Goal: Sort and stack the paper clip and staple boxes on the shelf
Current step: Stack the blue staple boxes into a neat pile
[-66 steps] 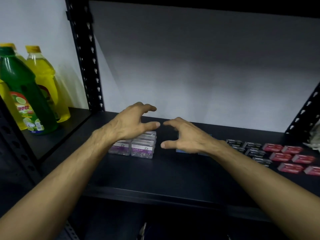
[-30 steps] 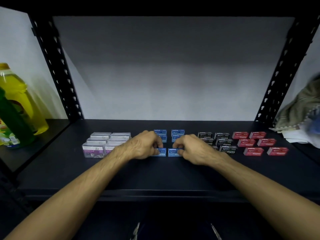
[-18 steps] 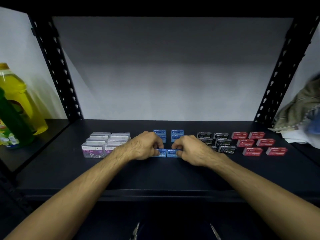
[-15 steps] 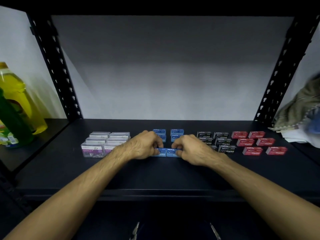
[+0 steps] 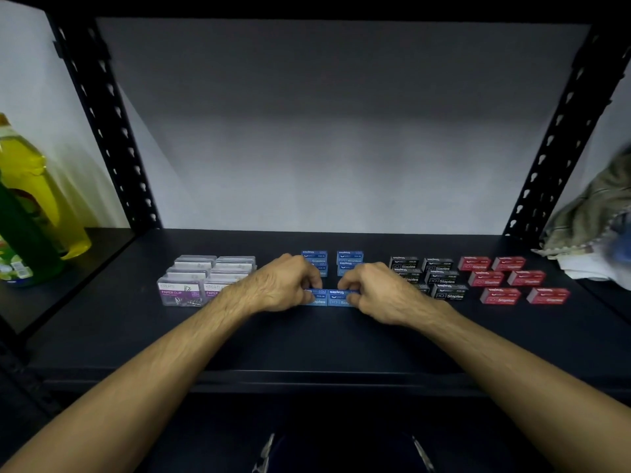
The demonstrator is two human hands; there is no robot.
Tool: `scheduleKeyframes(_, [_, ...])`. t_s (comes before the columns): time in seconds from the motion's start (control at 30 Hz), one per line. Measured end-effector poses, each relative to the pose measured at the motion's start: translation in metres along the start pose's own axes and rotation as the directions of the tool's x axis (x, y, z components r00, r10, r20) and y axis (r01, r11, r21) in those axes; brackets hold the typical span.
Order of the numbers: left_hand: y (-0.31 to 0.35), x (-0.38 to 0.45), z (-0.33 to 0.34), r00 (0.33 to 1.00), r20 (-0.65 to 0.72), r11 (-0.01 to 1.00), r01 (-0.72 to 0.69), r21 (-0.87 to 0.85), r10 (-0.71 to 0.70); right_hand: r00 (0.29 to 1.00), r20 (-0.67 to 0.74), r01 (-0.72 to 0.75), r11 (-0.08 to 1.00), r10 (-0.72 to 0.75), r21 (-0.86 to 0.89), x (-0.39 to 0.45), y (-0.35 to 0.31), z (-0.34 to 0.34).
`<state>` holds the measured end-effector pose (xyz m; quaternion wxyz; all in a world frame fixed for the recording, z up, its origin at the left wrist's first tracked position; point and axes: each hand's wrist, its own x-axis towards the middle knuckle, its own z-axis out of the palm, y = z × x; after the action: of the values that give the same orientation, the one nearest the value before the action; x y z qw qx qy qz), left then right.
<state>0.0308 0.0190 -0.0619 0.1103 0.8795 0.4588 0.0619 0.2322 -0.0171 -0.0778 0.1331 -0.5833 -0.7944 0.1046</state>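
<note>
While the two front blue boxes point(image 5: 329, 297) lie side by side at the middle of the shelf point(image 5: 307, 343), touching each other end to end, their long axes run left to right, in one line across the view. Each box has its own hand on it. The left hand point(image 5: 285, 285) grips the left box from its left end, with the fingers curled over the top and the thumb side hidden. The right hand point(image 5: 375, 290) pinches the right box from its right end in the same way. So each box is directly under the fingers of the nearer hand, and neither arm has to cross.

Behind them stand more blue boxes point(image 5: 350, 259) in two short stacks, a little apart from the front pair. I judge that the next move is to lift the front pair or slide it back toward these stacks, away from the body; the direction is straight to the rear.

To the left are the clip boxes point(image 5: 191, 285), to the right the black boxes point(image 5: 440, 274), then the red boxes point(image 5: 512, 281). Bottles point(image 5: 30, 206) stand on the next shelf at far left.
</note>
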Motion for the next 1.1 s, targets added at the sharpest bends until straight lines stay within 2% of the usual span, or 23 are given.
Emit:
scheduleKeyframes(0.17, [-0.003,-0.001,-0.003,1.000,0.019,1.000,0.017,-0.003,-0.017,0.999,-0.012,-0.029,0.999,0.029,0.020,-0.002,0.001,-0.004])
scheduleKeyframes(0.33, [-0.009,0.005,-0.023,0.995,-0.102,0.995,0.008,-0.096,-0.018,0.988,-0.149,-0.028,0.999,0.032,0.025,0.002,0.007,-0.018])
scheduleKeyframes(0.43, [-0.012,0.019,-0.028,0.993,-0.117,0.995,0.020,-0.096,-0.031,0.978,-0.198,-0.062,0.998,0.061,0.000,0.011,0.011,-0.021])
scheduleKeyframes(0.63, [-0.021,0.044,-0.018,0.994,-0.091,0.995,0.043,-0.091,-0.052,0.987,-0.120,-0.117,0.991,0.110,-0.057,0.027,0.012,-0.019])
scheduleKeyframes(0.8, [-0.023,0.050,-0.010,0.999,-0.051,0.997,0.006,-0.074,-0.010,0.988,-0.083,-0.133,0.989,0.127,-0.072,0.036,0.017,-0.017])
scheduleKeyframes(1.1, [-0.026,0.056,-0.003,0.999,-0.036,0.996,-0.004,-0.094,0.001,0.996,-0.006,-0.093,0.995,0.092,-0.029,0.046,0.022,-0.009])
